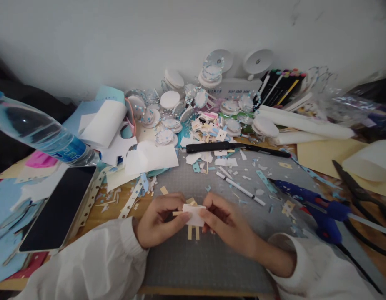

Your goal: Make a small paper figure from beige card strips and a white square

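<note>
Between my two hands is a small white piece of paper (pixel 194 214), pinched at both sides. My left hand (pixel 163 218) has its thumb on the paper's left edge, and a narrow cream strip sticks out beside it. My right hand (pixel 227 223) grips the right edge between thumb and curled fingers. Two cream paper strips (pixel 193 232) hang below the white piece, and folded cream paper shows above it. How these parts join is hidden behind the white piece. Under my hands lies a grey cutting mat (pixel 193 266).
A white pen (pixel 239 188) and a long black tool (pixel 224 147) lie beyond my hands among paper scraps. At right are a blue glue gun (pixel 318 206) and black scissors (pixel 362 193). A phone (pixel 60 208) and a water bottle (pixel 46 133) are at left. White discs (pixel 170 100) pile up behind.
</note>
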Available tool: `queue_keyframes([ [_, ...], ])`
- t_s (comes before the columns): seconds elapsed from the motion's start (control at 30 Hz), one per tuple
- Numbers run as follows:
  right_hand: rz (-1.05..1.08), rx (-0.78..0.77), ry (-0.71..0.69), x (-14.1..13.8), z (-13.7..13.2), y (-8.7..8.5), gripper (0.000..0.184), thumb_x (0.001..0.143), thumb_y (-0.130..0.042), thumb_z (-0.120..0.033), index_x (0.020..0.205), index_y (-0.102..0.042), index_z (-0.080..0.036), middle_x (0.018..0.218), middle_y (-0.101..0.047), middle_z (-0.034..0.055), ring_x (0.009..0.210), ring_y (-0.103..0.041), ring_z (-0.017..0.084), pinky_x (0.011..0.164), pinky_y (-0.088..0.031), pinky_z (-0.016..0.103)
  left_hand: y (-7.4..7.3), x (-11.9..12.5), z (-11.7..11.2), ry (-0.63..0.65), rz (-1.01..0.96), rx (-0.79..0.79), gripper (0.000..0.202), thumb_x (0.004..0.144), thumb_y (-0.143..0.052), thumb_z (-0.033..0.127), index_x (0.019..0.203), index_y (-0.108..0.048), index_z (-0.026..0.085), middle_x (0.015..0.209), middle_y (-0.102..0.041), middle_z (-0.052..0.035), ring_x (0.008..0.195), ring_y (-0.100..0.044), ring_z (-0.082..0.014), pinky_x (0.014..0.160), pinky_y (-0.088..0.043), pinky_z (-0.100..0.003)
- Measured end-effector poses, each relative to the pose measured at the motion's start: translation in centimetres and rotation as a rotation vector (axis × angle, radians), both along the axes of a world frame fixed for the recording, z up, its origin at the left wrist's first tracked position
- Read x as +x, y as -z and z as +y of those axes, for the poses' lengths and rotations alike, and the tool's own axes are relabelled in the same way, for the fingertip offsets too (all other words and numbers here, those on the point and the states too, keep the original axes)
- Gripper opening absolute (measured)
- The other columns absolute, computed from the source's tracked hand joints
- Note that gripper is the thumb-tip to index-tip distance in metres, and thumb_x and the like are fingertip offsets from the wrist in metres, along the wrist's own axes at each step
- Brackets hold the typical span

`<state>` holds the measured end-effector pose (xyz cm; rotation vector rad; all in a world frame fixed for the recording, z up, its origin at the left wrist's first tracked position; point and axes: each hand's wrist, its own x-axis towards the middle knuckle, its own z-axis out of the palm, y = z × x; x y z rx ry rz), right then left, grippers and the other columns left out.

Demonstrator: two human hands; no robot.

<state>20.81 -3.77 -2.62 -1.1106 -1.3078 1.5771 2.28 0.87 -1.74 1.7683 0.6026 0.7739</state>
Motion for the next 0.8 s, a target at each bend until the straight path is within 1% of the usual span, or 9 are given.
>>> queue_keyframes([
  [0.1, 0.006, 0.023, 0.042, 0.0, 0.1, 0.2, 0.035, 0.086, -0.053, -0.053, 0.072, -0.045, -0.021, 0.058, -0.052, -0.004, 0.049, -0.044, 0.008, 0.045, -0.033, 0.02, 0.2, 0.1, 0.0, -0.023, 0.025, -0.004, 0.028, 0.09, -0.053, 0.027, 0.067, -0.059, 0.013, 0.065, -0.053, -0.0025, 0.062, -0.048, -0.012, 0.057, -0.038, -0.024],
  [0.17, 0.013, 0.034, 0.106, -0.1, 0.2, 0.4, 0.035, 0.086, -0.054, -0.052, 0.072, -0.044, -0.022, 0.057, -0.05, -0.0047, 0.049, -0.044, 0.008, 0.045, -0.033, 0.02, 0.5, 0.2, 0.0, -0.065, 0.038, 0.019, 0.023, 0.091, -0.051, 0.027, 0.076, -0.063, 0.013, 0.07, -0.056, -0.0042, 0.067, -0.051, -0.0138, 0.062, -0.041, -0.026],
  [0.23, 0.006, 0.047, 0.179, -0.3, 0.3, 0.6, 0.036, 0.085, -0.055, -0.053, 0.071, -0.043, -0.022, 0.057, -0.049, -0.0048, 0.049, -0.043, 0.008, 0.045, -0.033, 0.021, 0.9, 0.1, 0.1, -0.151, 0.035, 0.083, 0.018, 0.091, -0.053, 0.029, 0.093, -0.064, 0.015, 0.083, -0.059, -0.007, 0.077, -0.054, -0.017, 0.069, -0.043, -0.029],
  [0.3, -0.021, 0.068, 0.251, -0.4, 0.3, 0.8, 0.036, 0.085, -0.055, -0.052, 0.07, -0.043, -0.022, 0.058, -0.049, -0.0045, 0.05, -0.043, 0.009, 0.046, -0.034, 0.021, 1.1, -0.1, 0.0, -0.277, 0.042, 0.181, 0.025, 0.087, -0.059, 0.031, 0.108, -0.058, 0.018, 0.093, -0.057, -0.0082, 0.084, -0.052, -0.019, 0.074, -0.043, -0.032],
  [0.33, -0.036, 0.076, 0.283, -0.4, 0.3, 0.9, 0.035, 0.085, -0.055, -0.052, 0.07, -0.043, -0.022, 0.058, -0.05, -0.0041, 0.05, -0.044, 0.009, 0.046, -0.035, 0.022, 1.2, -0.2, 0.0, -0.332, 0.059, 0.236, 0.031, 0.084, -0.062, 0.032, 0.112, -0.056, 0.019, 0.095, -0.055, -0.0076, 0.085, -0.051, -0.019, 0.074, -0.043, -0.032],
  [0.4, -0.049, 0.077, 0.32, -0.4, 0.3, 1.2, 0.033, 0.085, -0.056, -0.05, 0.071, -0.045, -0.022, 0.06, -0.052, -0.0035, 0.052, -0.046, 0.01, 0.048, -0.038, 0.022, 1.0, -0.3, -0.2, -0.389, 0.107, 0.342, 0.035, 0.081, -0.067, 0.03, 0.112, -0.054, 0.02, 0.09, -0.052, -0.0047, 0.081, -0.049, -0.0178, 0.073, -0.042, -0.031],
  [0.5, -0.034, 0.068, 0.289, -0.5, 0.2, 1.4, 0.03, 0.085, -0.057, -0.047, 0.072, -0.046, -0.022, 0.062, -0.053, -0.0029, 0.054, -0.049, 0.011, 0.051, -0.04, 0.023, 0.6, -0.1, -0.6, -0.37, 0.181, 0.428, 0.029, 0.08, -0.067, 0.029, 0.105, -0.054, 0.02, 0.083, -0.053, -0.0018, 0.074, -0.049, -0.0157, 0.068, -0.041, -0.028],
  [0.63, -0.042, 0.067, 0.201, -0.8, 0.0, 1.5, 0.03, 0.085, -0.057, -0.047, 0.071, -0.047, -0.022, 0.062, -0.054, -0.0022, 0.054, -0.05, 0.011, 0.05, -0.04, 0.024, 0.4, 0.3, -0.9, -0.37, 0.267, 0.454, 0.028, 0.08, -0.067, 0.03, 0.102, -0.053, 0.019, 0.079, -0.055, -0.0005, 0.067, -0.051, -0.0136, 0.062, -0.042, -0.025],
  [0.8, -0.023, 0.071, 0.169, -0.8, 0.2, 1.6, 0.029, 0.084, -0.058, -0.047, 0.074, -0.048, -0.023, 0.063, -0.051, -0.0033, 0.056, -0.049, 0.011, 0.051, -0.041, 0.023, 0.5, 0.1, -0.8, -0.355, 0.308, 0.417, 0.032, 0.08, -0.066, 0.035, 0.105, -0.054, 0.018, 0.082, -0.06, -0.0026, 0.071, -0.056, -0.0153, 0.064, -0.045, -0.026],
])
